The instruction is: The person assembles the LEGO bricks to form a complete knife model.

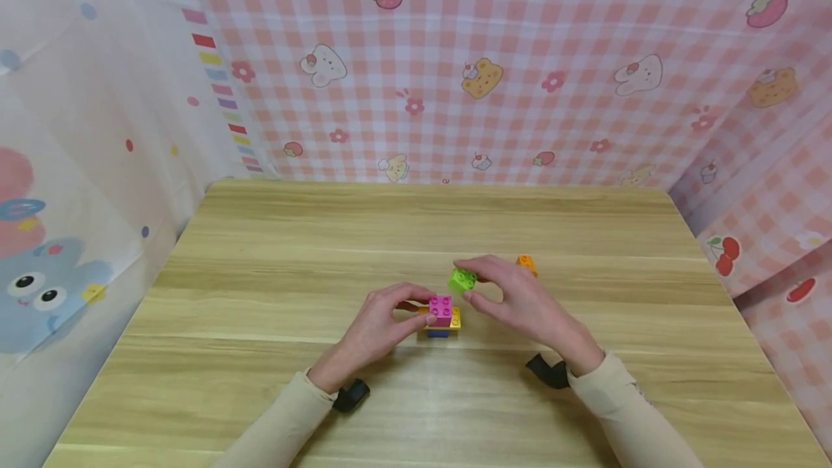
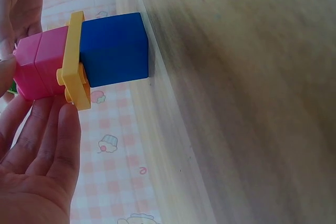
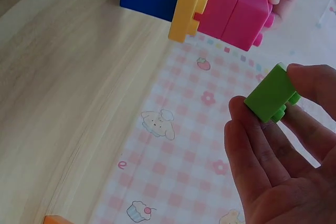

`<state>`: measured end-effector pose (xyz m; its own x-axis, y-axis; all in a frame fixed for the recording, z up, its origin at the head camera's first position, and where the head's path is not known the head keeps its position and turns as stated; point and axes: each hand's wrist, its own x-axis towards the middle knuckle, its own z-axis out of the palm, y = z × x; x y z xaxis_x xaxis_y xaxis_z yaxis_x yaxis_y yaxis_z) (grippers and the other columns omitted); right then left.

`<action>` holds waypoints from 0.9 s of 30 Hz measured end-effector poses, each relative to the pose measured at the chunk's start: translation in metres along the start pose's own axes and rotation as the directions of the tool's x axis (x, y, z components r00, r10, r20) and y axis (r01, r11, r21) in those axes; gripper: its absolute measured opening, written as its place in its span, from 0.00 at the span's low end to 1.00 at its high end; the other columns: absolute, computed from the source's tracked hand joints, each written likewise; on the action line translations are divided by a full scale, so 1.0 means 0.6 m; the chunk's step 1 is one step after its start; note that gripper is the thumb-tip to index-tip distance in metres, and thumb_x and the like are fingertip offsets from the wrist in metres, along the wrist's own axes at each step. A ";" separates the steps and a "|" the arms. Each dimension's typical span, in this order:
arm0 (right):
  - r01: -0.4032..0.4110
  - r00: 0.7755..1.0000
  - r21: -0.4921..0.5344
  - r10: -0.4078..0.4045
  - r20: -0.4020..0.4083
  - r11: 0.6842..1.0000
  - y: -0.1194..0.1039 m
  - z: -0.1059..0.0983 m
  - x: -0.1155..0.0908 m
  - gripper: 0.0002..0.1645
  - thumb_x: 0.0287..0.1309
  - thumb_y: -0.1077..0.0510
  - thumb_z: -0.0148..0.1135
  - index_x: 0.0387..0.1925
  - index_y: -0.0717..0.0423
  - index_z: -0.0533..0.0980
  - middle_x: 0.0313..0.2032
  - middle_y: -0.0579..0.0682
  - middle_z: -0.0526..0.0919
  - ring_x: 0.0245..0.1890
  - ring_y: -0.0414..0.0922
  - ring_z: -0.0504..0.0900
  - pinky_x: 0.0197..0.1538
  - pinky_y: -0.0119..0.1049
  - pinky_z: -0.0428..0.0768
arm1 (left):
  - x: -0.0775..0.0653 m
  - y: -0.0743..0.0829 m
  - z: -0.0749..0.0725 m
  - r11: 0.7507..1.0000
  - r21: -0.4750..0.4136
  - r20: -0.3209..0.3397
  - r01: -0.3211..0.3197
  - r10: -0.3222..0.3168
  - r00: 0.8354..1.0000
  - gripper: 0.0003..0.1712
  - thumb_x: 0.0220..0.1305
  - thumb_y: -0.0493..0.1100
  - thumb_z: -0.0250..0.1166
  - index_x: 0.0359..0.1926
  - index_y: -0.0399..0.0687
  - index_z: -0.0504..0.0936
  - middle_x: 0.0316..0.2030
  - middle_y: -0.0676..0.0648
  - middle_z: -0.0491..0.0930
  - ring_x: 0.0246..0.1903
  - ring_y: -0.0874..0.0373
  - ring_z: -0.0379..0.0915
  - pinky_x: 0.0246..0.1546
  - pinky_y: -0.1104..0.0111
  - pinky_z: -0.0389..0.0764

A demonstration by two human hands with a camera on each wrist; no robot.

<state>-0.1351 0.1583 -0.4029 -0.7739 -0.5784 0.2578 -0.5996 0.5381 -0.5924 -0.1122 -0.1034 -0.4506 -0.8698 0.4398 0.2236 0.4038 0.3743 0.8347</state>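
Observation:
A small tower of toy building bricks stands on the table: a blue brick (image 2: 115,48) at the bottom, a yellow plate (image 2: 76,61) wider than it, and two pink bricks (image 3: 231,11) stacked on top. My left hand (image 1: 380,325) holds the pink bricks from the side, thumb at the near face and fingers around the far side. Up and to the right, my right hand (image 1: 520,302) pinches a green brick (image 3: 273,93) between thumb and fingertips. In the right wrist view this brick is tilted, studs toward the palm, and apart from the tower.
An orange brick (image 1: 527,264) lies on the wooden table (image 1: 292,237) just beyond my right hand. Black straps (image 1: 548,372) hang at both wrists. A pink checked cloth (image 1: 429,56) hangs behind the table's back edge, with more printed cloth on both sides.

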 end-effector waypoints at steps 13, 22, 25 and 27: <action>0.067 0.997 0.021 -0.067 0.034 0.998 -0.014 0.012 0.003 0.28 0.66 0.61 0.69 0.66 0.56 0.76 0.61 0.51 0.82 0.56 0.46 0.83 0.58 0.45 0.84 | 0.001 0.000 0.000 0.999 -0.017 -0.010 -0.033 0.033 0.999 0.16 0.66 0.40 0.73 0.54 0.42 0.85 0.50 0.48 0.86 0.50 0.55 0.83 0.50 0.67 0.85; 0.086 0.996 0.026 -0.087 0.037 0.996 -0.021 0.018 0.002 0.28 0.66 0.61 0.70 0.66 0.55 0.76 0.60 0.50 0.83 0.55 0.46 0.84 0.58 0.44 0.84 | 0.001 -0.001 0.000 0.998 -0.018 -0.009 -0.056 0.056 0.998 0.16 0.66 0.40 0.73 0.53 0.40 0.85 0.50 0.46 0.86 0.50 0.52 0.84 0.51 0.65 0.86; 0.098 0.995 0.022 -0.099 0.034 0.995 -0.022 0.020 0.002 0.28 0.66 0.62 0.70 0.66 0.56 0.76 0.60 0.51 0.83 0.55 0.47 0.84 0.57 0.44 0.84 | 0.001 -0.001 0.000 0.998 -0.023 -0.010 -0.058 0.057 0.998 0.16 0.66 0.39 0.73 0.53 0.40 0.85 0.50 0.46 0.86 0.50 0.53 0.84 0.51 0.65 0.85; 0.103 0.994 0.019 -0.104 0.033 0.995 -0.024 0.020 0.002 0.29 0.65 0.62 0.70 0.66 0.56 0.76 0.60 0.51 0.83 0.55 0.47 0.85 0.57 0.44 0.84 | 0.000 -0.001 0.000 0.998 -0.021 -0.013 -0.057 0.057 0.998 0.16 0.65 0.39 0.73 0.53 0.40 0.86 0.50 0.46 0.86 0.50 0.53 0.84 0.52 0.65 0.85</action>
<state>-0.1249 0.1429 -0.4033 -0.7006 -0.6507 0.2929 -0.6722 0.4641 -0.5768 -0.1127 -0.1034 -0.4512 -0.8490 0.4500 0.2771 0.4468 0.3311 0.8311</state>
